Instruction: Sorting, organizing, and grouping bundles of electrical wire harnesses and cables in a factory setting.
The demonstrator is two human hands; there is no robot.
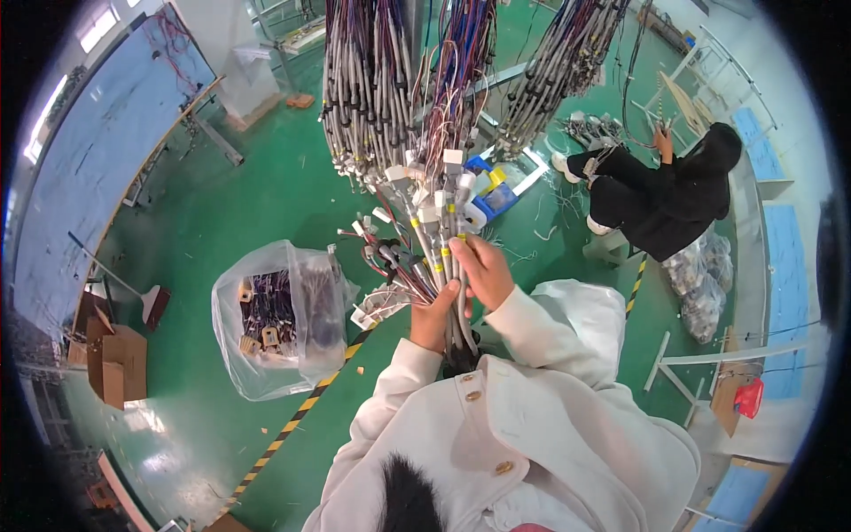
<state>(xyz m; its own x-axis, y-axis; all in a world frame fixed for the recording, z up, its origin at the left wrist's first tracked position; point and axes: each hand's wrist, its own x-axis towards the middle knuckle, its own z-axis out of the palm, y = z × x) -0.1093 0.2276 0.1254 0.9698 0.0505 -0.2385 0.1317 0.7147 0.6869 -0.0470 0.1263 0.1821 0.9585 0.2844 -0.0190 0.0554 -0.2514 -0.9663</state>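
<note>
In front of my chest I hold a wire harness bundle (438,253) of grey sleeved cables with yellow bands and white connectors at the upper end. My left hand (430,323) is wrapped round its lower part. Slightly higher and to the right, my right hand (484,273) is closed on the same bundle, its thumb lying along the cables. Loose coloured wires with white plugs (381,306) spread out to the left of my hands. The lower ends of the cables drop toward a dark part (461,355) against my jacket.
Thick hanging harnesses (368,89) fill the far middle. A blue bin (502,199) sits behind my right hand. On the left floor are a clear bag (232,355) of harnesses, a broom (155,306) and a cardboard box (133,355). A person in black (678,199) sits at right.
</note>
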